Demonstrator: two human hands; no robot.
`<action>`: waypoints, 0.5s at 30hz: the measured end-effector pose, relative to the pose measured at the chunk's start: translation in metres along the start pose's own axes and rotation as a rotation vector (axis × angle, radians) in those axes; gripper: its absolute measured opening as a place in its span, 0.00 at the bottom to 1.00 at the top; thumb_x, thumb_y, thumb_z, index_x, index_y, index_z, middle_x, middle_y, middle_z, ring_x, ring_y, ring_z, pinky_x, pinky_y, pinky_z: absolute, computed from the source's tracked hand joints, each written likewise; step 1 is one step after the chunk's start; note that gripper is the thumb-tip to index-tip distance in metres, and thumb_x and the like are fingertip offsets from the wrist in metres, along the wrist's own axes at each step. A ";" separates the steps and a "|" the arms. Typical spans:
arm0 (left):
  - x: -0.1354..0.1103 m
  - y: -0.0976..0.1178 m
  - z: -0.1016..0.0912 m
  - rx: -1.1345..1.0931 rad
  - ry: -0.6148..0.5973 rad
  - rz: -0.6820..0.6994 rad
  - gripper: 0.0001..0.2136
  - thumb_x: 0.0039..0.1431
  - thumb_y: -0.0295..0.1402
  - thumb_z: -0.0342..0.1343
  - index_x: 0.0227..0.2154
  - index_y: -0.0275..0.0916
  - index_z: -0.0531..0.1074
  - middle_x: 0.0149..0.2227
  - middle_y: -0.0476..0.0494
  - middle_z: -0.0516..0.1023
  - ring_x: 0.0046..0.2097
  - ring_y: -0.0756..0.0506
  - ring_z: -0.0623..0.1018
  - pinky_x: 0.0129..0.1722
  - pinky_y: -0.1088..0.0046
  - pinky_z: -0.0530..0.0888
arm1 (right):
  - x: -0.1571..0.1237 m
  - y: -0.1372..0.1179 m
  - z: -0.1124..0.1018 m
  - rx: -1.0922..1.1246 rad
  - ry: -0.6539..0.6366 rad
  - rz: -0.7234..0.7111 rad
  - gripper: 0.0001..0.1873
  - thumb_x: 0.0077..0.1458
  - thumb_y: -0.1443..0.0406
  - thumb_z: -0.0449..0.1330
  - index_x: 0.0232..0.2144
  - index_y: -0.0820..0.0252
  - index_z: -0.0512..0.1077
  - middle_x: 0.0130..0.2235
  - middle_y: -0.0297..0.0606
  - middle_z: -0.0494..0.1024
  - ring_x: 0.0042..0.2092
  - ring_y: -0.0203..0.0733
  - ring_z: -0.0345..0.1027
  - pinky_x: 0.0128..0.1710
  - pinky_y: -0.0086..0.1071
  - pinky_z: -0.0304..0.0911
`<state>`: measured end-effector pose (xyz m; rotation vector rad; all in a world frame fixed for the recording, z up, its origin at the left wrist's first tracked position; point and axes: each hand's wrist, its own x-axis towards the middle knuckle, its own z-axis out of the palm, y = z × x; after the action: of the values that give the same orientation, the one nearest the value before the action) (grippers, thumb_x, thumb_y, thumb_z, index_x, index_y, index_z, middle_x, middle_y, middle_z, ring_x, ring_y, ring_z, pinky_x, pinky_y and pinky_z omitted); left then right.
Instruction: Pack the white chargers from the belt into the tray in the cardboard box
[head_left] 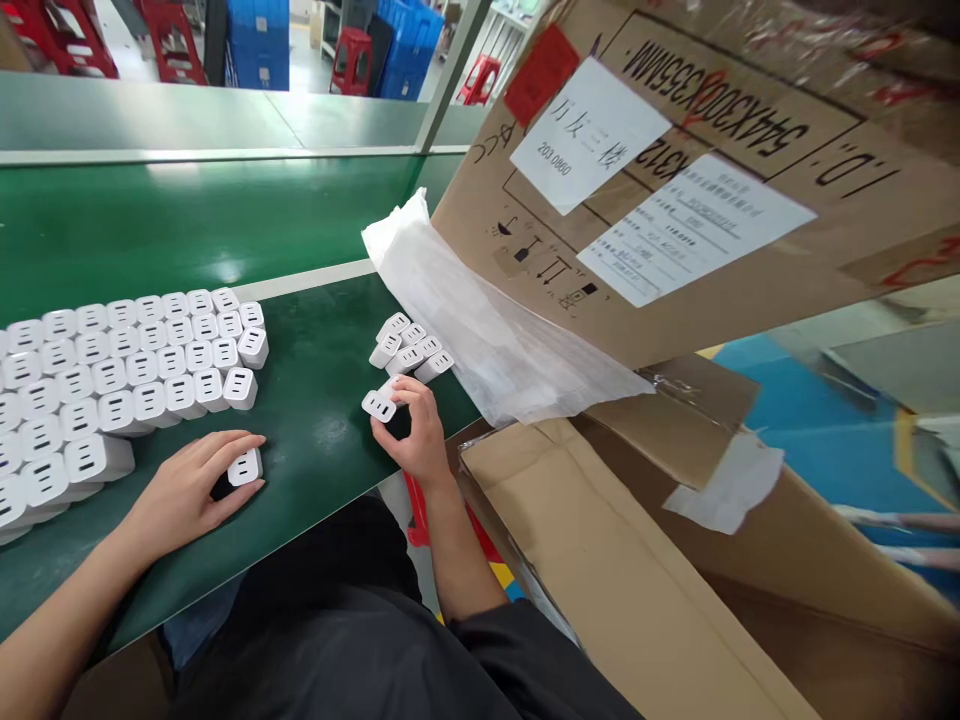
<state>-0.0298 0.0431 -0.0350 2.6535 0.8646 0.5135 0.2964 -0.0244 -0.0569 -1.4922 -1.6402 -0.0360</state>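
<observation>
My left hand (pixel 196 490) is closed around a white charger (pixel 244 467), thumb on one side and fingers on the other, at the table's near left. The charger's slotted face points up. Beyond it, many similar chargers (pixel 142 365) stand in tight rows, slots upward. Over the middle of the table, my right hand (pixel 416 430) pinches another white charger (pixel 379 405), which is tilted with its slotted face toward me. Just past that hand sits a small cluster of chargers (pixel 409 358), some of them leaning.
A white plastic sheet (pixel 495 330) hangs from a large cardboard box (pixel 675 110) on the right. An opened carton (pixel 600 560) stands beside the green table (pixel 322 440). Red stools (pixel 351 60) and blue crates (pixel 259 45) are behind the bench.
</observation>
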 end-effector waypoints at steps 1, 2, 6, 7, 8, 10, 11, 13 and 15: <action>0.000 0.000 0.000 -0.001 0.003 -0.002 0.19 0.66 0.44 0.53 0.56 0.43 0.68 0.53 0.41 0.77 0.48 0.42 0.79 0.46 0.69 0.74 | -0.001 0.004 -0.005 0.031 -0.022 -0.011 0.15 0.56 0.67 0.62 0.44 0.54 0.63 0.50 0.45 0.71 0.58 0.50 0.66 0.56 0.47 0.67; 0.000 0.000 0.000 -0.001 0.005 -0.003 0.19 0.66 0.44 0.53 0.56 0.43 0.68 0.52 0.41 0.77 0.48 0.42 0.80 0.45 0.70 0.74 | -0.002 0.008 -0.011 0.055 -0.043 -0.021 0.15 0.56 0.67 0.62 0.44 0.54 0.63 0.50 0.45 0.71 0.60 0.51 0.64 0.57 0.49 0.65; 0.000 0.001 -0.001 -0.001 0.008 -0.005 0.19 0.66 0.44 0.53 0.56 0.43 0.68 0.52 0.42 0.77 0.47 0.43 0.80 0.44 0.70 0.74 | -0.003 0.018 -0.029 0.051 -0.105 0.052 0.14 0.56 0.65 0.63 0.43 0.53 0.65 0.55 0.45 0.67 0.64 0.53 0.58 0.62 0.54 0.60; 0.000 0.001 -0.001 -0.003 0.006 -0.007 0.19 0.66 0.44 0.53 0.56 0.43 0.68 0.52 0.42 0.77 0.47 0.43 0.80 0.44 0.70 0.74 | -0.004 0.018 -0.032 0.036 -0.119 0.094 0.14 0.56 0.64 0.64 0.43 0.53 0.65 0.57 0.45 0.66 0.64 0.54 0.58 0.61 0.54 0.60; 0.001 0.001 -0.002 -0.005 0.006 -0.010 0.19 0.66 0.44 0.53 0.56 0.43 0.68 0.52 0.42 0.77 0.47 0.44 0.80 0.44 0.70 0.74 | -0.005 0.019 -0.035 0.020 -0.125 0.138 0.14 0.55 0.62 0.65 0.42 0.53 0.66 0.58 0.45 0.65 0.63 0.54 0.58 0.61 0.54 0.61; 0.003 0.002 -0.002 -0.008 0.007 -0.017 0.19 0.66 0.44 0.53 0.56 0.44 0.68 0.52 0.43 0.77 0.46 0.44 0.80 0.43 0.71 0.75 | -0.009 0.018 -0.037 -0.023 -0.100 0.207 0.14 0.55 0.60 0.65 0.42 0.53 0.68 0.59 0.45 0.63 0.62 0.54 0.58 0.60 0.54 0.61; 0.004 0.002 -0.002 -0.008 0.006 -0.021 0.19 0.66 0.44 0.53 0.56 0.44 0.68 0.52 0.43 0.77 0.46 0.44 0.80 0.43 0.71 0.75 | -0.011 0.018 -0.037 -0.045 -0.072 0.229 0.14 0.55 0.59 0.65 0.42 0.53 0.68 0.59 0.46 0.64 0.62 0.54 0.58 0.60 0.54 0.61; 0.002 -0.001 -0.001 -0.003 -0.002 -0.035 0.19 0.66 0.44 0.53 0.56 0.44 0.68 0.52 0.43 0.77 0.45 0.44 0.80 0.43 0.71 0.75 | -0.015 0.020 -0.035 -0.050 -0.025 0.256 0.14 0.56 0.59 0.64 0.43 0.54 0.68 0.59 0.46 0.64 0.62 0.54 0.59 0.59 0.53 0.63; -0.003 -0.004 -0.002 -0.001 -0.018 -0.052 0.19 0.66 0.44 0.53 0.56 0.45 0.68 0.53 0.43 0.77 0.46 0.44 0.80 0.44 0.70 0.75 | -0.015 0.024 -0.032 -0.002 -0.022 0.250 0.14 0.57 0.60 0.63 0.45 0.54 0.67 0.59 0.47 0.67 0.61 0.52 0.62 0.57 0.50 0.65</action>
<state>-0.0351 0.0445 -0.0357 2.6229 0.9255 0.4766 0.3325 -0.0473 -0.0587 -1.6941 -1.4597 0.1169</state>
